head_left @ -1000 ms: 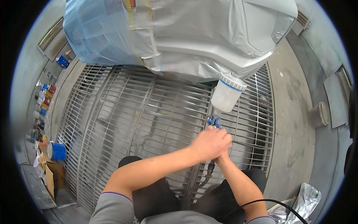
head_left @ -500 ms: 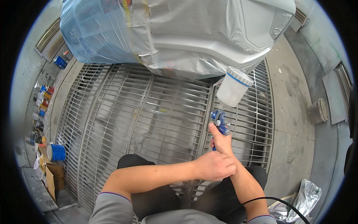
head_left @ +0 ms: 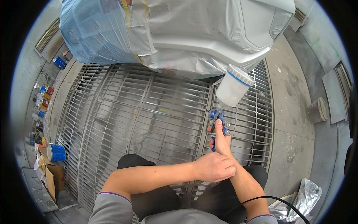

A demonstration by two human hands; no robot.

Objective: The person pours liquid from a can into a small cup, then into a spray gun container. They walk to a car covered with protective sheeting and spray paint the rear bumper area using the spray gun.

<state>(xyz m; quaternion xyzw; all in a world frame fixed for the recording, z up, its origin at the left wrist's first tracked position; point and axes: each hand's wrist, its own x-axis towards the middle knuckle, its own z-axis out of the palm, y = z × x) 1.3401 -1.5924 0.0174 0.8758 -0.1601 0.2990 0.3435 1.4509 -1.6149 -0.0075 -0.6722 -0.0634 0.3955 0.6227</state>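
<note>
My right hand [head_left: 222, 143] is wrapped round the handle of a blue spray gun [head_left: 220, 115]. Its thumb lies up along the back of the gun, and a fingertip shows at the gun's left side. A translucent white paint cup [head_left: 234, 89] with a blue ring and ribbed lid sits on top of the gun, tilted to the right. My left hand [head_left: 215, 167] is closed in a fist against my right forearm, just below the wrist; its palm side is hidden. Ahead stands a vehicle body panel [head_left: 209, 46], partly wrapped in silver-grey and blue masking film [head_left: 97, 33].
Underfoot lies a metal floor grating [head_left: 167, 115]. Along the left wall stand several paint cans, a blue can [head_left: 56, 152] and a cardboard box [head_left: 56, 177]. A grubby bucket [head_left: 317, 111] is at the right. A black hose [head_left: 278, 199] passes my right forearm near crumpled foil [head_left: 305, 198].
My right thumb has shifted from the gun's left side up onto its back, and a fingertip now shows at its left. The cup has moved up slightly. My left fist stays put.
</note>
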